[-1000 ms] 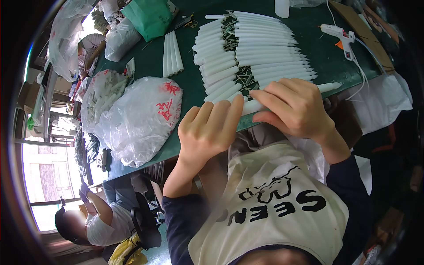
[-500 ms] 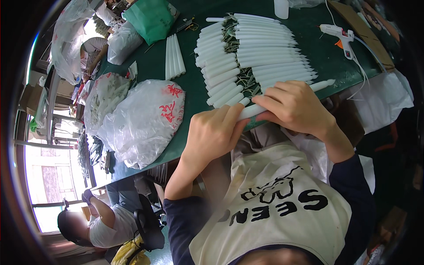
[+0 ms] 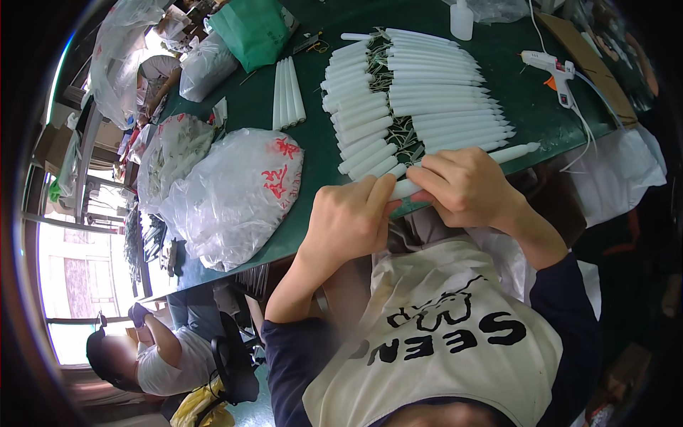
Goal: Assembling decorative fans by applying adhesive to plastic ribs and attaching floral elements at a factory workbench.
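Held white taper (image 3: pixel 518 152) had slid slightly leftward since second before. Left hand (image 3: pixel 356 217) and right hand (image 3: pixel 466 185) pinched it between thumbs and fingers, over near edge of green table (image 3: pixel 320 153) (similar tapers (image 3: pixel 441 91) lay just beyond, glue gun (image 3: pixel 551 65) off to right).

Your dark green table (image 3: pixel 320 153) was pretty loaded, ngl. You had white taper candles (image 3: pixel 441 77) lined up side by side with leafy green sprigs (image 3: pixel 404 133) down the middle, some loose white sticks (image 3: pixel 288 96) to their left, a big clear plastic bag (image 3: pixel 228 196), a green bag (image 3: pixel 250 32), scissors (image 3: pixel 320 47), a white squat bottle (image 3: pixel 462 23) and a glue gun (image 3: pixel 549 65) over right.
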A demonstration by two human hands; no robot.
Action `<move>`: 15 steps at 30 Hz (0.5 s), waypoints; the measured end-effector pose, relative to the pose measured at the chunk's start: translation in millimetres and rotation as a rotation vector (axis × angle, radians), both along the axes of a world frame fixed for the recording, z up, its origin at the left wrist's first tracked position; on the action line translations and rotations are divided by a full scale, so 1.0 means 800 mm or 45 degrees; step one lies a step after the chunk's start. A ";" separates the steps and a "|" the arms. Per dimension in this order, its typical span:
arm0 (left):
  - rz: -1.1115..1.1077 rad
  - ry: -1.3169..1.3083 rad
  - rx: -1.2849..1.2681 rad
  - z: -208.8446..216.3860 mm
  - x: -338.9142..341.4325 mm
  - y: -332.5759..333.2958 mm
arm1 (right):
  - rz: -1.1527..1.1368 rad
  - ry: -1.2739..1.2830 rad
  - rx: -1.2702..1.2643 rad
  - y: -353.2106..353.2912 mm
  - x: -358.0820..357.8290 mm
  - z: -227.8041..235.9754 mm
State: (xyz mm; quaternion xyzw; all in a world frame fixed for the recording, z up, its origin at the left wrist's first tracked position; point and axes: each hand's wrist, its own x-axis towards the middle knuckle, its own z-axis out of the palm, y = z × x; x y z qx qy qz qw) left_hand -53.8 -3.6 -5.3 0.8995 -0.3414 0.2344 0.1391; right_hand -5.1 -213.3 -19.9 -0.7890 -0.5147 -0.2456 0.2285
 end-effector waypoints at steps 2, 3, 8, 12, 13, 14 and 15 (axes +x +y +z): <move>0.055 -0.005 0.000 0.000 0.004 0.003 | -0.011 -0.019 0.060 0.006 0.005 -0.001; 0.063 -0.011 0.003 -0.003 0.006 0.006 | -0.003 -0.024 0.062 0.008 0.007 -0.003; 0.156 0.005 -0.067 -0.017 0.022 0.015 | -0.094 -0.123 0.198 0.020 0.009 0.005; 0.463 0.061 -0.204 -0.020 0.052 0.054 | -0.122 -0.196 0.241 0.008 0.009 0.012; 0.465 0.055 -0.205 -0.018 0.066 0.065 | -0.119 -0.202 0.242 0.004 0.011 0.010; 0.651 0.089 -0.213 -0.015 0.082 0.077 | -0.122 -0.166 0.206 -0.002 0.013 0.006; 0.834 0.128 -0.224 -0.015 0.099 0.087 | -0.128 -0.128 0.166 -0.006 0.016 0.000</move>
